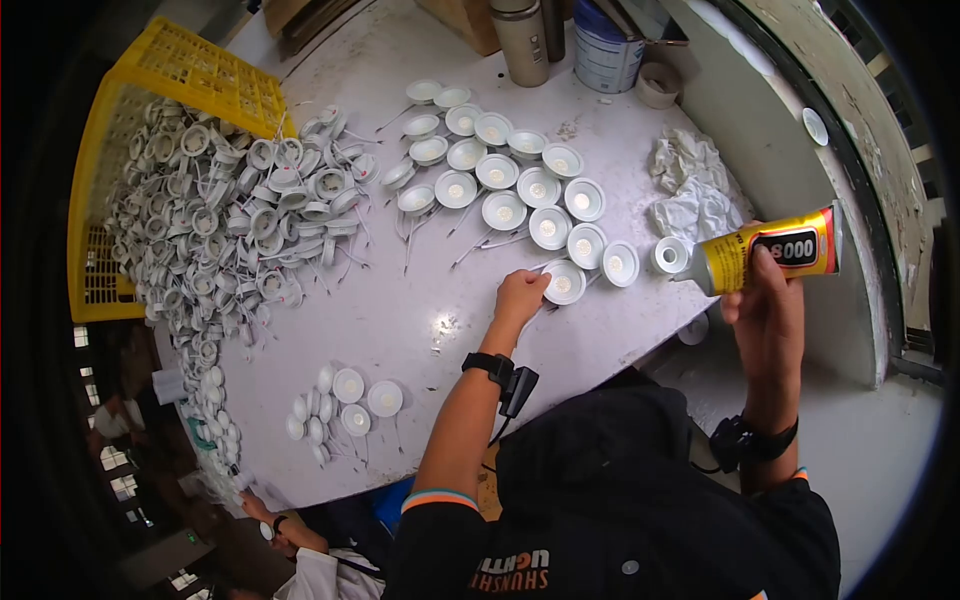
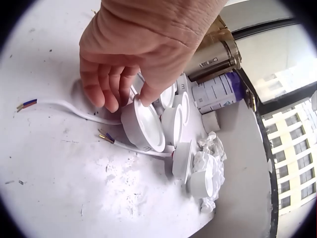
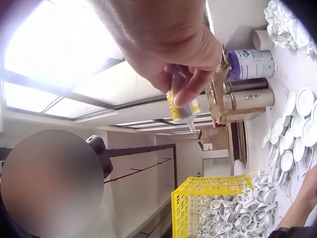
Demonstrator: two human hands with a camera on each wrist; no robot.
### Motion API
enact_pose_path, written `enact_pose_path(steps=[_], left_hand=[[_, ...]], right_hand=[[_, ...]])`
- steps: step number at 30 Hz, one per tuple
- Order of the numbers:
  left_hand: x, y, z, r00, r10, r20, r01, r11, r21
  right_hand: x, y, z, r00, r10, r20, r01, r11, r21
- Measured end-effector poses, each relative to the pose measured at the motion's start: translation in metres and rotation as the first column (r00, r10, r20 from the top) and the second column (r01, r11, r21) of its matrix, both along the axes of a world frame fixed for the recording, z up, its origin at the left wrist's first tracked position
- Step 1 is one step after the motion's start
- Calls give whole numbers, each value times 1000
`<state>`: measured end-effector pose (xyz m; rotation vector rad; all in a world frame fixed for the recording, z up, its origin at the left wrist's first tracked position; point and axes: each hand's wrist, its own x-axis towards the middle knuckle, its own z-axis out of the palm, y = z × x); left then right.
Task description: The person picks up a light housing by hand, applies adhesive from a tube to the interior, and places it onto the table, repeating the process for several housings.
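Observation:
My left hand (image 1: 522, 297) is at the near end of a group of small round white downlights. Its thumb and fingers pinch the rim of the nearest downlight (image 1: 567, 284), which stands on the table in the left wrist view, with a white cable and bare wire ends behind it. My right hand (image 1: 770, 305) holds a yellow, red and black glue tube (image 1: 722, 262) raised at the table's right side. In the right wrist view the glue tube (image 3: 184, 112) has a pointed nozzle aimed downward. Other downlights (image 1: 538, 187) sit face up in staggered rows beyond my left hand.
A large heap of downlights (image 1: 215, 215) spills from a yellow crate (image 1: 205, 75) at left. A smaller group (image 1: 348, 386) lies near the front edge. Crumpled white paper (image 1: 695, 180), a white ring (image 1: 670, 255), a tape roll (image 1: 658, 84), a tin (image 1: 608, 50) and a flask (image 1: 522, 45) stand farther off. Another person's arm (image 1: 290, 530) shows at lower left.

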<state>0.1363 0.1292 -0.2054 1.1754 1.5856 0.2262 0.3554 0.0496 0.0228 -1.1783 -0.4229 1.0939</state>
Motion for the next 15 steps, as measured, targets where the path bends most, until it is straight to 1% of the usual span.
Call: enact_pose_path(steps=[1,3,4,6,7,9,13,15], left_hand=[[-1,-1,-7,1000,-4,1,4,1000,3],[-2,-2,-25,997,-31,-64,38,994,105],[-1,-4,-25,998,-36,-52,42,991,123],[1,-4,-22,973,-96,-212,146,960,240],[1,-4,-18,975,-93,-201,145,954,262],[0,-6,-12,979,-86,-186,117,980,163],[-5,-11,-12,981,-69,-181,108,971,212],[-11,-15,-6,982,-33,-186,86,956,281]], right_hand=[[1,0,-1,1000,3,-28,-3,1000,1],[1,1,-2,998,-15,-68,15,1000,1],[2,1,-1,998,1,-60,-1,1000,-4],[3,2,-4,998,56,-38,-56,998,14],[1,3,-2,997,69,-39,-68,997,19],[-2,4,-1,995,93,-43,-92,995,30],[-15,6,8,991,128,-27,-127,992,21],[-21,6,9,991,136,-19,-135,990,31]])
